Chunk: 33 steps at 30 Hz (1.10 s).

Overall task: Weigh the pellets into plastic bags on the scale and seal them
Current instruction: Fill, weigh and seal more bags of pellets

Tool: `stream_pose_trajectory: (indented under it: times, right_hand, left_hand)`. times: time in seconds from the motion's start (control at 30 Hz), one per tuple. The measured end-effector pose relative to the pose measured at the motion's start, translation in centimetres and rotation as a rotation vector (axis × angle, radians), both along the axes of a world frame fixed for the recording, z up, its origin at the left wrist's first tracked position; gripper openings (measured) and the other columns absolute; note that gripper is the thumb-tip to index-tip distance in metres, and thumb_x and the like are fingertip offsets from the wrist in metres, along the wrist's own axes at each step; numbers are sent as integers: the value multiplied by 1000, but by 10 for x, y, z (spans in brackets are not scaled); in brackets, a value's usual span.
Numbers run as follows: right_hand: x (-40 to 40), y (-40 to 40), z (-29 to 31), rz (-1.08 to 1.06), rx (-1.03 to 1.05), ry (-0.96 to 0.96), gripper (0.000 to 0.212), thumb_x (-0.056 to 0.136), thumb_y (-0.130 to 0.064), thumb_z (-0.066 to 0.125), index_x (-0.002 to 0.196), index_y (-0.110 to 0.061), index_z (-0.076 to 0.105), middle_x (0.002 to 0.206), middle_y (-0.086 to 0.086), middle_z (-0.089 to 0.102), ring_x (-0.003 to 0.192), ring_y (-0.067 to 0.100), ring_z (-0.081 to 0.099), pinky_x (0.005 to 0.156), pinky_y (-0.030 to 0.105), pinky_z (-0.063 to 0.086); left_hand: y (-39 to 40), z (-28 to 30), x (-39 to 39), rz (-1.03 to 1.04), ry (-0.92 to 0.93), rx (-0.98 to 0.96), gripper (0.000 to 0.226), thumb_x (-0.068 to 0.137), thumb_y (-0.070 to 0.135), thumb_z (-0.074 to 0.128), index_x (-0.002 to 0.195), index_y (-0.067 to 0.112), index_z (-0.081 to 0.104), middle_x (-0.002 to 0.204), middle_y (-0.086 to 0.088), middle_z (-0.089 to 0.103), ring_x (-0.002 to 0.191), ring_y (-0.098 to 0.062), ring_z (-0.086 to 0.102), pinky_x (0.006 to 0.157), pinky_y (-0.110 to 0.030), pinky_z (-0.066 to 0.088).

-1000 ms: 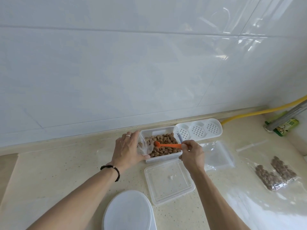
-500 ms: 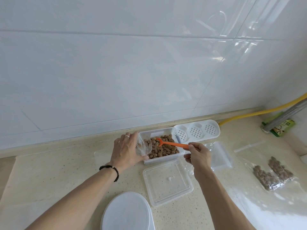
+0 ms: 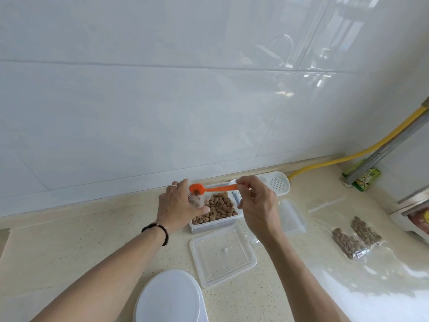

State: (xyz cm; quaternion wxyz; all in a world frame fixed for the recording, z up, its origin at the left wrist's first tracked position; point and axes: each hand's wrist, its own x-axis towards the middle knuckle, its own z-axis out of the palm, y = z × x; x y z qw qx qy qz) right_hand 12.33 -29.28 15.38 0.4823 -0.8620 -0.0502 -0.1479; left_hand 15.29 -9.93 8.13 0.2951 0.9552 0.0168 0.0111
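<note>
Left hand [image 3: 180, 205] pinches the small plastic bag [image 3: 196, 200] open over the pellet tub [image 3: 214, 211]; right hand [image 3: 257, 202] grips the orange scoop [image 3: 210, 188] by its handle, tipping pellets in. I judge the bag light, limp, slippery: hold at the rim.

Glossy white wall tiles [image 3: 162, 101]; speckled polished countertop [image 3: 69, 247]; clear plastic lid [image 3: 222, 254].

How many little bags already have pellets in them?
3: two filled bags lying side by side on the counter at right, and one small bag held by the left hand, with a few pellets inside.
</note>
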Motion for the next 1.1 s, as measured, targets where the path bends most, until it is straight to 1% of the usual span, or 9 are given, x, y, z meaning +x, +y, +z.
stream_pose_trajectory:
  times: [0.1, 0.2, 0.27, 0.33, 0.5, 0.6, 0.73, 0.93, 1.1]
  right_hand:
    - [-12, 1, 12, -46, -20, -72, 19, 97, -6, 55, 92, -21, 64, 60, 0, 62, 53, 22, 61, 52, 41, 50]
    - [-26, -3, 25, -101, 85, -61, 21, 98, -5, 52, 92, -22, 62, 71, -7, 65, 50, 12, 62, 52, 35, 54]
    - [-36, -10, 30, -172, 170, -45, 18, 97, -4, 52, 93, -17, 64, 76, -9, 65, 51, 12, 62, 53, 39, 55]
    - [-47, -18, 34, -268, 274, -13, 15, 97, -4, 53, 96, -13, 65, 80, -1, 67, 50, 14, 62, 55, 41, 55]
    - [-88, -52, 17, -552, 557, 104, 13, 97, -7, 54, 98, -13, 65, 83, 7, 71, 58, 16, 64, 55, 26, 52]
    - [-120, -73, -15, -714, 772, 200, 14, 97, -7, 54, 93, -15, 64, 88, 10, 72, 62, 20, 63, 57, 28, 51]
    - [-171, -87, -72, -891, 949, 354, 12, 98, -6, 54, 103, -7, 64, 90, 13, 70, 62, 22, 60, 59, 30, 50]
    - [-229, -78, -131, -983, 1030, 482, 11, 99, -9, 55, 106, -8, 64, 98, 13, 71, 68, 22, 64, 67, 34, 56]
    - [-239, -76, -148, -995, 919, 533, 10, 95, -14, 63, 103, -9, 66, 97, 8, 68, 77, 23, 66, 69, 33, 57]
  left_hand:
    - [-2, 7, -8, 13, 17, -66, 92, 66, 64, 74, 137, 19, 37, 126, -2, 48, 120, -22, 44, 96, -38, 36]
    - [-7, 18, -17, 20, -1, -102, 100, 66, 64, 74, 144, 18, 31, 135, -5, 44, 127, -23, 40, 102, -40, 34]
    - [-11, 25, -24, 18, -32, -100, 101, 66, 64, 75, 144, 17, 31, 135, -6, 45, 126, -24, 41, 101, -40, 35]
    - [-16, 32, -32, 3, -58, -87, 100, 65, 64, 75, 142, 17, 33, 132, -7, 47, 123, -24, 42, 98, -40, 35]
    - [-41, 48, -66, -105, -193, -69, 101, 52, 78, 68, 129, 16, 43, 114, -4, 52, 108, -24, 47, 87, -36, 33]
    - [-59, 45, -86, -175, -260, -94, 100, 54, 70, 77, 131, 16, 44, 117, -4, 54, 111, -24, 48, 92, -37, 34]
    - [-78, 39, -112, -266, -245, -123, 105, 53, 76, 70, 134, 14, 43, 117, -3, 55, 111, -21, 48, 98, -38, 35]
    - [-94, 32, -143, -367, -188, -126, 115, 50, 82, 63, 140, 14, 37, 117, -3, 56, 112, -19, 46, 94, -27, 27]
    - [-90, 29, -154, -401, -178, -74, 119, 50, 85, 57, 143, 14, 34, 132, -5, 51, 118, -21, 47, 103, -39, 33]
